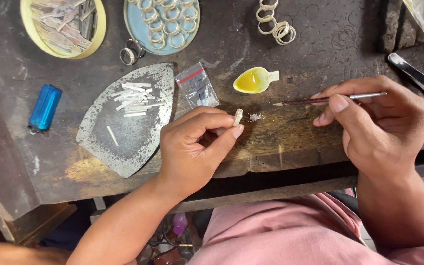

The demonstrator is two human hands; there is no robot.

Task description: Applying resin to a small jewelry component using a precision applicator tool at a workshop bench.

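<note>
We look down on a dark, scarred wooden workbench (290,54); its worn front edge runs just beneath our hands, and below it lies our pink-clad lap (280,230). The bare wood between the two hands is the only open stretch, with a tiny heap of pale powder (255,117) on it.

The rest of the bench is crowded. At the far left sits a yellow-rimmed dish of flat metal scraps (62,24), beside it a pale blue dish of metal rings (162,22), with loose rings (276,24) further right and two darker rings (132,51) just below the dishes. A blue lighter (45,107) lies at the left. Next to it is a pointed, iron-shaped metal plate (128,122) carrying short white strips (133,99). A small clear plastic bag (198,87) and a little yellow spoon-shaped dish (255,80) lie near the middle. Metal tweezers (418,76) rest at the right edge.

Our left hand (195,147) is curled nearly closed, thumb and forefinger pinching a small white strip piece (238,117) upright just above the wood, close beside the powder. Our right hand (376,120) is loosely closed, gripping a thin brush (330,99) like a pen, its tip pointing left toward the white piece but apart from it.
</note>
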